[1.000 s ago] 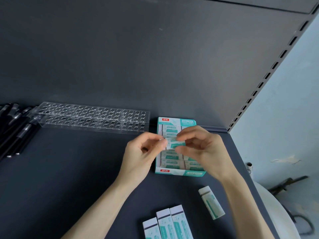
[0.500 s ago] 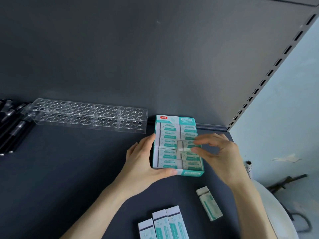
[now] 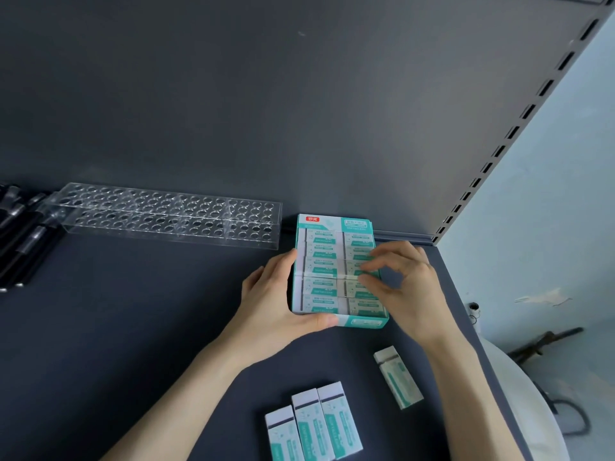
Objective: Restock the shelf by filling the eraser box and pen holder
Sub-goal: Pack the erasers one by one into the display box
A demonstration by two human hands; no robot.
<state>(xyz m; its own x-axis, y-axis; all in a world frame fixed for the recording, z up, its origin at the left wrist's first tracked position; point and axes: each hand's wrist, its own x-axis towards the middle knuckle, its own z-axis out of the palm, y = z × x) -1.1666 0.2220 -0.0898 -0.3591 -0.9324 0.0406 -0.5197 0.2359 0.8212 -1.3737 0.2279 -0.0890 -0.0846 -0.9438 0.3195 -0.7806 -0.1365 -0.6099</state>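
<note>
Two hands were on the box (image 3: 366, 322). The right hand (image 3: 409, 287) had its thumb and curled fingertips pinched on an eraser (image 3: 351, 277) in the right column, about midway along, pressing it level with its neighbours. The left hand (image 3: 269, 304) gripped the box from the other side, fingers up the left wall and thumb wrapped round the near corner, apparently to steady it.

Inside the box the erasers lay in two columns with their long axes running left to right. Whether any slot was left on top could not be told, since the right hand covered part of that column.

Outward from the grip, the next stock lay on the shelf (image 3: 133, 327) toward the person. One loose eraser (image 3: 397, 377) sat near the box's front right corner, below the right wrist, so the right hand was the nearer one. Its long axis ran roughly near to far, leaning a little, so it would likely need about a quarter turn to match the rows. The three erasers (image 3: 312, 424) stood side by side farther toward the person, lengthwise the same way and about equally near to either hand.

The holder (image 3: 159, 214) stood to the left of the box against the back panel, none of its holes filled, with the pens (image 3: 23, 234) beyond its left end. That half of the task looked not yet begun.
</note>
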